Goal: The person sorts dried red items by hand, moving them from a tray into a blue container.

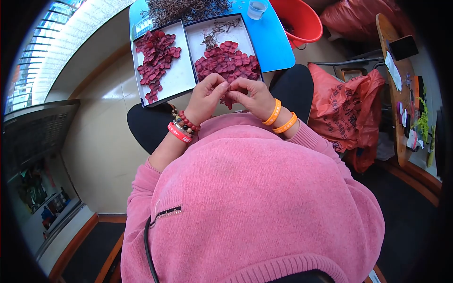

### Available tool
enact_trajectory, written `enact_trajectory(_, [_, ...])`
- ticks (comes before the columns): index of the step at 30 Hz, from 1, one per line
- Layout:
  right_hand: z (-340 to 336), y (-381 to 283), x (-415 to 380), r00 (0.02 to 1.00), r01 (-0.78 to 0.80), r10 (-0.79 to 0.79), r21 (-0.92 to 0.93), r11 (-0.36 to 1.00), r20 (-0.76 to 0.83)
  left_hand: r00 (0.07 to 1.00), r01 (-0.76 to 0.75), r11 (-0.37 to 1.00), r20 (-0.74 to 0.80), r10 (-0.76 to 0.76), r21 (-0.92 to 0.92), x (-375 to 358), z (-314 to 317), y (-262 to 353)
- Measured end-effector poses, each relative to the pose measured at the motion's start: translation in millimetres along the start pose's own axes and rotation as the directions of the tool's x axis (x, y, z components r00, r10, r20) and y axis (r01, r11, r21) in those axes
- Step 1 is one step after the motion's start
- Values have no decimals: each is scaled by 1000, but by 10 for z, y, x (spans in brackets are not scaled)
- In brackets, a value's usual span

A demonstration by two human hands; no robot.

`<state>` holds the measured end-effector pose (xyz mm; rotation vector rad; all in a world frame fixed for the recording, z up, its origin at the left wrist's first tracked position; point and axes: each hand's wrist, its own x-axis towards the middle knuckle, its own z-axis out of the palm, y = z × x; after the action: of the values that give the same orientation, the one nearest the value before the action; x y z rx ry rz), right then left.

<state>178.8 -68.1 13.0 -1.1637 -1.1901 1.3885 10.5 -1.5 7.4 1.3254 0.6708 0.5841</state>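
Note:
My left hand (209, 95) and my right hand (251, 97) meet at the near edge of the right tray (188, 40), fingertips nearly together. Both hands pinch something small between them; dark red petals show just below the fingertips, but the held piece is mostly hidden. A heap of dark red flowers (229, 63) lies in the right tray, right beyond my hands, with thin brown stems (211, 40) above it. In the left tray (178, 75) more dark red flowers (155, 59) form a long pile.
The trays rest on a blue table (276, 47) with a mass of brown stems (179, 8) and a clear cup (256, 9). A red bucket (302, 23) stands right of it. Farther right are a red plastic bag (342, 106) and a wooden board (401, 137).

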Motion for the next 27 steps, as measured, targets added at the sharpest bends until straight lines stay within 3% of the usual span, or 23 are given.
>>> enact_trajectory(2, [-18, 81, 7, 999, -13, 13, -5, 1000, 29, 1000, 11, 998, 28, -12, 54, -19, 11, 21])
enact_trajectory(6, [-26, 74, 7, 976, -216, 213, 127, 968, 36, 998, -36, 923, -40, 56, 382, -47, 3, -189])
enact_trajectory(7, [-35, 68, 11, 961, -277, 275, 160, 948, 33, 993, -87, 907, -39, 113, 412, -24, -8, -271])
enact_trajectory(10, [-55, 119, 13, 924, -377, 383, 206, 903, 12, 995, -71, 915, -31, 91, 397, -50, 16, -335])
enact_trajectory(13, [-61, 183, 23, 923, -380, 383, 227, 897, 31, 997, -5, 915, -63, 33, 402, -44, 27, -341])
enact_trajectory(16, [-83, 288, 36, 921, -389, 388, 163, 907, 34, 958, -239, 709, 39, 285, 663, -19, 91, -240])
enact_trajectory(19, [-59, 285, 45, 946, -316, 313, -36, 948, -87, 916, -344, 531, 151, 372, 774, 37, 108, -147])
enact_trajectory(20, [-59, 346, 40, 977, -176, 146, -199, 964, -157, 953, -274, 617, 122, 277, 737, 53, 98, -161])
enact_trajectory(22, [-50, 464, 37, 955, 78, -215, -526, 847, -204, 994, -112, 754, 84, 76, 647, 87, 62, -230])
enact_trajectory(25, [-94, 438, 30, 960, 107, -191, -360, 927, -206, 997, 73, 968, -7, -73, 242, 121, 60, -368])
enact_trajectory(27, [-72, 336, 15, 963, 109, -157, -216, 970, -221, 1000, -10, 980, 27, 5, 196, 145, 56, -407])
